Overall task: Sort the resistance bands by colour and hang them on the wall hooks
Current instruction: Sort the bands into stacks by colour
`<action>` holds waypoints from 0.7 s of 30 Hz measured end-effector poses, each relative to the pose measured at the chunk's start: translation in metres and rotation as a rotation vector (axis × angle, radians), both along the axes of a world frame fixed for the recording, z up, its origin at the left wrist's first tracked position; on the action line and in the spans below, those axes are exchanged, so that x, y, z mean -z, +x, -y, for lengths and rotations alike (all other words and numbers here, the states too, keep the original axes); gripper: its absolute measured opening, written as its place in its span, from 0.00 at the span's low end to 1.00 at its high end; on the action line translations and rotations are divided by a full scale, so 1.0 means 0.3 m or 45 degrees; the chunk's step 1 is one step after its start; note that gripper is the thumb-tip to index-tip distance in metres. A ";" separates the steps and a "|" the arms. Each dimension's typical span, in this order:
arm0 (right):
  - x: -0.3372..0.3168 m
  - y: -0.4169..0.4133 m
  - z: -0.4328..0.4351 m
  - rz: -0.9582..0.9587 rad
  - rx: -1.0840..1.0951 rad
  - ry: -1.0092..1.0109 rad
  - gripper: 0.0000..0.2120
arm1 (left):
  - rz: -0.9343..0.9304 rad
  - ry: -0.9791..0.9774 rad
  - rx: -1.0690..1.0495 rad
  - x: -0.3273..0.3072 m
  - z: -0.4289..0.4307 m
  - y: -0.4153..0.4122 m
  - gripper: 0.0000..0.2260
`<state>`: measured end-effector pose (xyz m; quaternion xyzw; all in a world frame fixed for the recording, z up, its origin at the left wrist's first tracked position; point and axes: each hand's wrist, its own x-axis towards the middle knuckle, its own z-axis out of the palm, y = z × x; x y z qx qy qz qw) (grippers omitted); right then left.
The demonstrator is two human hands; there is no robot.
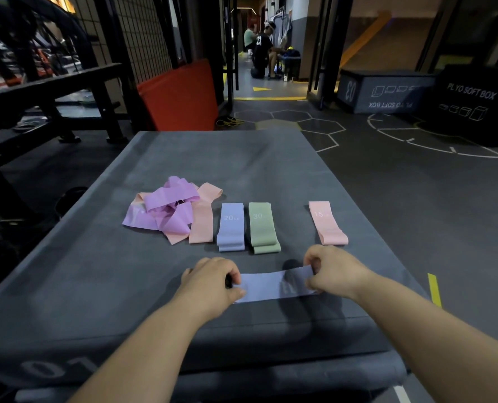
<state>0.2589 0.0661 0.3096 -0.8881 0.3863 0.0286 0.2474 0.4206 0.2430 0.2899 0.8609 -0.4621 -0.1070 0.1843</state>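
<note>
Roughly, the sorting looks half done and the hanging not begun. On the grey padded box top (184, 158), at about ten o'clock from its middle, a loose tangle of thin lilac and peach stretch bands (166, 207) lies unsorted. A flat peach fabric loop (202, 219) lies against the tangle's right edge. Just beside that, near the middle, a folded periwinkle-blue fabric band marked 20 (231, 228) lies flat. A folded sage-green fabric band marked 30 (263, 228) lies next to it, and both look like small stacks. Out at about three o'clock, well apart from the green one, lies a pale pink fabric band marked 15 (326, 223). At six o'clock, near the front edge, the left hand (210, 283) pinches the left end of a second periwinkle-blue fabric loop (268, 286), with fingers and thumb curled round it. The right hand (335, 271) pinches the other end the same way, so the band is held flat between them, just over or on the surface; I cannot tell which. I judge it is bound for the blue stack at twelve o'clock from it. What is left is the tangle and then every hook; no wall hooks are in view.
</note>
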 end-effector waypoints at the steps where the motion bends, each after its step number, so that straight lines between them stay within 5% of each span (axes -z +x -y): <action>1: 0.002 0.000 0.001 0.010 0.002 0.000 0.10 | -0.009 -0.001 -0.011 0.002 0.002 0.001 0.09; 13: 0.014 -0.004 0.023 0.048 -0.041 0.095 0.13 | -0.069 0.091 -0.088 -0.001 0.020 -0.002 0.21; 21: 0.002 -0.013 0.016 -0.017 -0.066 -0.002 0.06 | -0.266 0.082 -0.118 0.009 0.028 0.003 0.18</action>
